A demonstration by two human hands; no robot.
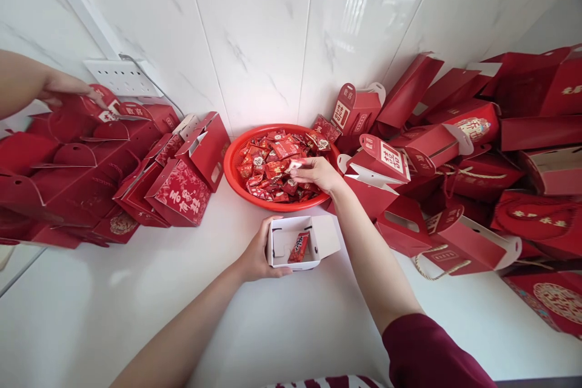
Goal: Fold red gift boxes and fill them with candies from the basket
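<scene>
My left hand [260, 254] grips an open gift box [280, 241] by its left side, just above the white table. The box is white inside, with its flap folded out to the right. One red wrapped candy [299, 247] lies in it. My right hand [321, 173] is over the red plastic basket [235, 189], its fingertips pinched on a small wrapped candy with a whitish face [295, 165]. Many red and gold wrapped candies [273, 168] fill the basket. My right fingers partly cover the pinched candy.
Red gift boxes [473, 179] with handles and ropes crowd the right side. More red boxes [91, 176] stand on the left, where another person's hand [68, 88] touches one. A white power strip [120, 77] with a cable is against the tiled wall [254, 42].
</scene>
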